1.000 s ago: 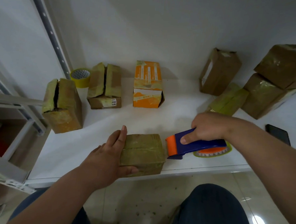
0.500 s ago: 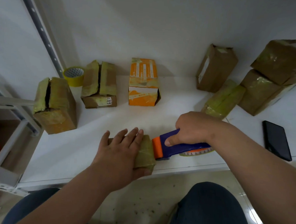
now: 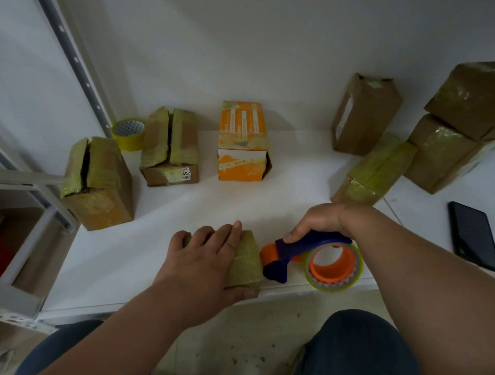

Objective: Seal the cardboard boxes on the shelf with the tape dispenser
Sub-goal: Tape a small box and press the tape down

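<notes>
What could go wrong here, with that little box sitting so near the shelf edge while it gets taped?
The small box sits at the front edge of the shelf; a hard pull from the tape dispenser might tip it off, though the left hand pins it down. That hand's fingers lie close to the dispenser's front end and could get nicked or taped over. The phone lies beside the right forearm and might get knocked.

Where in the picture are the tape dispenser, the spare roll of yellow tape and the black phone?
tape dispenser [image 3: 309, 246], head view, on its blue handle
spare roll of yellow tape [image 3: 128, 135], head view, on its rim and outer side
black phone [image 3: 473, 236], head view, on the middle of its dark screen
</notes>
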A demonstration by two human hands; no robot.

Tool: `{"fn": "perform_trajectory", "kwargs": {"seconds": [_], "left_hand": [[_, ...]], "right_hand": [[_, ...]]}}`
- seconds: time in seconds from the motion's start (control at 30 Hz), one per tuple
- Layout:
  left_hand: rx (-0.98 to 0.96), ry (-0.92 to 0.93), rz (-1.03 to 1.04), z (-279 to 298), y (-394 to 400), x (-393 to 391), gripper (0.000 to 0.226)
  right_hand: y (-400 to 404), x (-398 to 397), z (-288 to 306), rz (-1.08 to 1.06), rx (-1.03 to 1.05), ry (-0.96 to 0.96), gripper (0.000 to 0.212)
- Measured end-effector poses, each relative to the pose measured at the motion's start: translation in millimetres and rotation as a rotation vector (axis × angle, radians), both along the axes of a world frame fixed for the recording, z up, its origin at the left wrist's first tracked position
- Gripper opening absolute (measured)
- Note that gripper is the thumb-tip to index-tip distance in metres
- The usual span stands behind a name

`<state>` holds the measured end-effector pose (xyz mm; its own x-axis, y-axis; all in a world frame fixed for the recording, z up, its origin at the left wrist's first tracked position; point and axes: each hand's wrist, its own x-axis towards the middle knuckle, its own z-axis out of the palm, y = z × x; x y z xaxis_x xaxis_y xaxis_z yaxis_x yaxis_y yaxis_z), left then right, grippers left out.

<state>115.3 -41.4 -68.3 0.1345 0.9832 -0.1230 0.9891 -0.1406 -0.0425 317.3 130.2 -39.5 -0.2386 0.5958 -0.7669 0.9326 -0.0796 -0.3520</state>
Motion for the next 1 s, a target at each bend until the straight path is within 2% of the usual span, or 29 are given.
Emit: {"fn": "perform_trajectory", "kwargs": {"seconds": [0.1, 0.27, 0.37, 0.43, 0.5, 0.57, 0.6, 0.67, 0.73, 0.8, 0.9, 1.0], "left_hand": [[0.002, -0.022, -0.006, -0.2, 0.7, -2.1, 0.106], [-0.004, -0.09, -0.035, 4.0, -1.9, -6.1, 0.108], [0.097, -0.189, 0.149, 5.4, -12.7, -8.4, 0.119], [0.173, -0.433, 0.385, 0.3, -23.6, -7.1, 0.123], [0.203, -0.786, 0.621, -6.8, -33.9, -5.8, 0.126], [0.167, -1.052, 0.819, -11.7, -38.5, -6.0, 0.121], [0.138, -1.117, 0.862, -14.2, -39.2, -6.4, 0.115], [0.099, -1.172, 0.854, -18.7, -38.6, -8.4, 0.094], [0.074, -1.266, 0.796, -18.4, -33.7, -13.7, 0.062], [0.001, -1.341, 0.706, -12.7, -23.7, -25.0, 0.049], [-0.212, -1.32, 0.54, -2.6, -0.7, -50.5, 0.067], [-0.417, -1.146, 0.394, 10.1, 23.5, -64.2, 0.082]], "right_hand": [[-0.7, 5.6, -6.2, -0.031, 0.024, 0.006, 0.046], [-6.4, 18.9, 10.1, -0.125, 0.206, 0.07, 0.052], [-20.4, 27.7, 22.4, -0.181, 0.327, 0.129, 0.054], [-34.8, 31.7, 21.1, -0.171, 0.425, 0.132, 0.053], [-53.5, 31.6, 16.5, -0.178, 0.485, 0.144, 0.051], [-73.3, 27.7, 11.8, -0.212, 0.458, 0.203, 0.05], [-82.7, 24.4, 9.2, -0.251, 0.416, 0.254, 0.049], [-96.8, 17.8, 3.0, -0.316, 0.357, 0.341, 0.049], [-104.4, 14.4, -4.6, -0.356, 0.375, 0.38, 0.051], [-106.9, 15.0, -11.0, -0.388, 0.43, 0.372, 0.051], [-107.8, 18.3, -15.1, -0.399, 0.503, 0.343, 0.058], [-109.3, 22.3, -13.2, -0.474, 0.579, 0.349, 0.054]]}}
